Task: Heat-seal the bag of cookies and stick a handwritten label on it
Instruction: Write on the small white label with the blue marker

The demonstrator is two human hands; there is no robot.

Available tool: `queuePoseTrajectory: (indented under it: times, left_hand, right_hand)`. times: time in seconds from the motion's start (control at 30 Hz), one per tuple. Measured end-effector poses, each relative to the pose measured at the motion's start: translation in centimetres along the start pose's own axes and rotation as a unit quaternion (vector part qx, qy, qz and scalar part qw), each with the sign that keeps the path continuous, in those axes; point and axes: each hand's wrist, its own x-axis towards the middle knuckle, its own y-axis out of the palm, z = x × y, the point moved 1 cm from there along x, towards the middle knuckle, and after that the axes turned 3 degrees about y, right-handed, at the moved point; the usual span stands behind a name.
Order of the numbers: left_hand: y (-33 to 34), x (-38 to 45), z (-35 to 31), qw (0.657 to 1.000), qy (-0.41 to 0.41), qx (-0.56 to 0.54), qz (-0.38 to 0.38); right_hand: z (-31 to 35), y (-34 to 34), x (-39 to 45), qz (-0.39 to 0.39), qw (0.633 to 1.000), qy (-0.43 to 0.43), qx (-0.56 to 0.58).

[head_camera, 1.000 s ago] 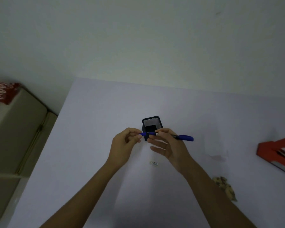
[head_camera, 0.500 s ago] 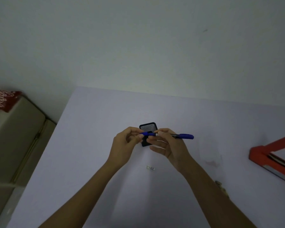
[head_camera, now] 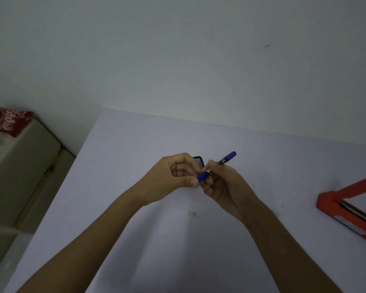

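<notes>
The small label (head_camera: 193,213) is lying on the table (head_camera: 135,144). Beyond it, the left hand (head_camera: 173,176) is pinching the cap (head_camera: 203,176) while the right hand (head_camera: 222,182) is gripping the blue pen (head_camera: 227,157); uncapping looks under way, writing next. The cookie bag is not showing.

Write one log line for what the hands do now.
left hand: pinches pen cap | right hand: holds pen | label: on table

Two bare forearms in view; left hand (head_camera: 173,176) and right hand (head_camera: 224,185) ungloved. No sleeves, rings or watch visible.
</notes>
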Motion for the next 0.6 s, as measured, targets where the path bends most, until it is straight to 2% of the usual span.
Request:
queuePoseTrajectory:
  times: [0.17,0.33,0.4,0.5,0.6]
  left_hand:
    - [1.0,0.0,-1.2,0.999,0.032,-0.016,-0.011]
    - [0.7,0.0,-0.9,0.999,0.018,0.012,-0.037]
    - [0.0,0.4,0.3,0.995,0.000,0.083,-0.060]
    - [-1.9,1.0,3.9,0.967,-0.054,0.219,-0.116]
    - [-3.5,0.3,8.0,0.947,-0.137,0.238,-0.164]
  right_hand:
    - [-0.4,0.8,-0.7,-0.007,0.998,-0.015,0.057]
    - [-0.5,0.4,-0.5,-0.032,0.998,-0.028,0.050]
    - [-0.9,-0.9,0.7,-0.078,0.995,-0.051,0.018]
    - [-2.0,-3.5,3.7,-0.179,0.979,-0.068,-0.076]
    - [-3.1,-5.5,6.9,-0.231,0.959,-0.033,-0.158]
